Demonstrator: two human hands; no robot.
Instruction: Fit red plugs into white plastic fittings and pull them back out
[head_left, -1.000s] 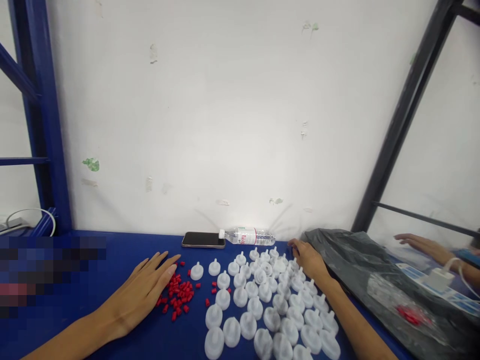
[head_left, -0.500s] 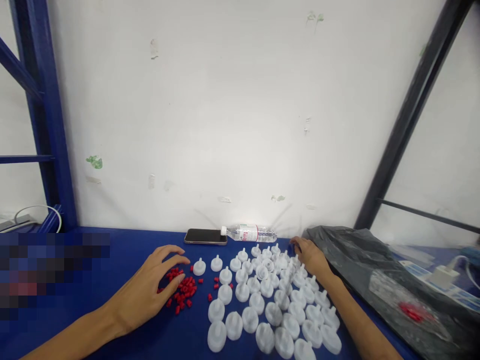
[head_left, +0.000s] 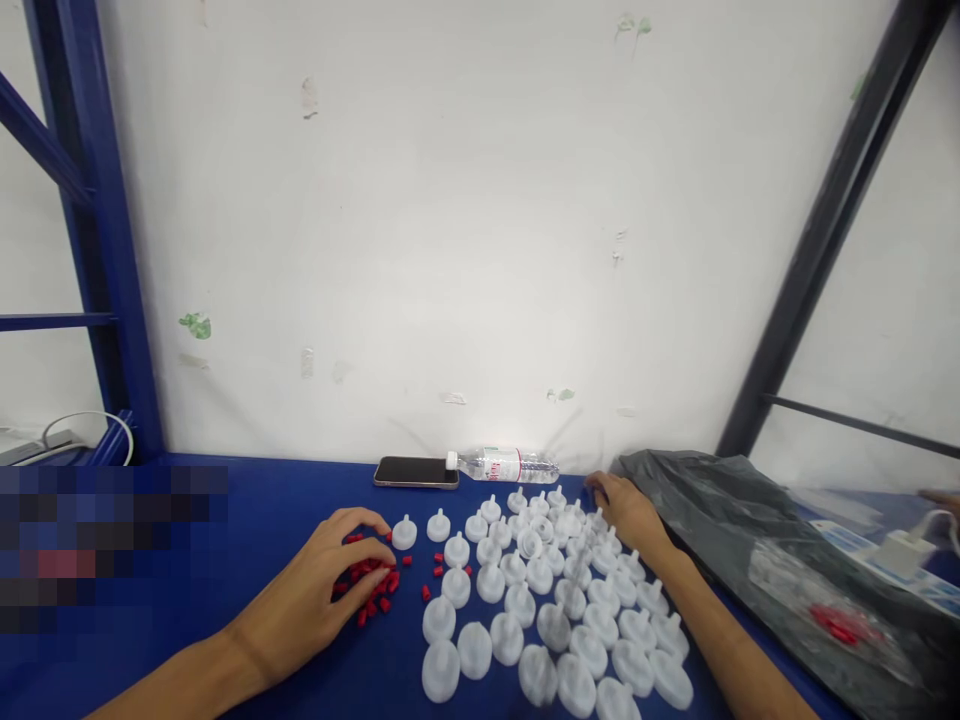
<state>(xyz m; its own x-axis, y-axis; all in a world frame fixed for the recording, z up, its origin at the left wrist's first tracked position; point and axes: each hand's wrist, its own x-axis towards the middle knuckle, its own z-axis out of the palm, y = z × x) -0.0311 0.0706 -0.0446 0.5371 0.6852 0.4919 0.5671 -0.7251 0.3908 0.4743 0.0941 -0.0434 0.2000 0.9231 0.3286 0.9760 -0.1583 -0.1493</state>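
Observation:
My left hand (head_left: pixel 319 580) reaches over a heap of small red caps (head_left: pixel 367 597). Its fingers are bent and apart, the thumb and a finger close above the caps; no cap is clearly held. To the right spread many white plastic discs, each with a thin stem on top, such as this white disc (head_left: pixel 440 670). One white stemmed disc (head_left: pixel 404 535) stands just beyond my left fingertips. My right hand (head_left: pixel 626 510) rests at the far right edge of the discs, fingers loosely curved, with nothing visible in them; the fingertips are partly hidden.
A phone (head_left: pixel 416 472) and a clear water bottle (head_left: pixel 517 465) lie by the wall (head_left: pixel 450 200). Dark plastic sheeting (head_left: pixel 690 500) covers the right side, with a clear bag of red pieces (head_left: pixel 832 610) on it. A blue metal post (head_left: pixel 124 250) rises at left.
My left hand has lowered onto the red caps, and the gap between its thumb and fingers has narrowed. My right hand has stayed put. The whole view has shifted slightly.

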